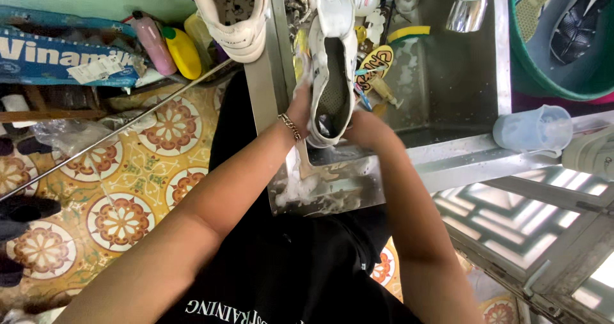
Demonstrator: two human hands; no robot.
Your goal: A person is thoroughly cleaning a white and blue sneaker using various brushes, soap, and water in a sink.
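A white sneaker (332, 55) is held upright over the near edge of a steel sink (448, 81), its opening facing me. My left hand (299, 103), with a bracelet at the wrist, grips the shoe's left side near the heel. My right hand (358, 124) is at the heel on the right side, mostly hidden behind the shoe. Soapy foam (300, 186) lies on the steel ledge just below the shoe.
Another white sneaker (233, 14) rests on the ledge at the left. Pink (153, 42) and yellow (182, 52) bottles stand beside it. A tap (468, 7), a clear plastic cup (534, 129) and a green basin (563, 36) with shoes are to the right. Patterned floor tiles (128, 170) are below.
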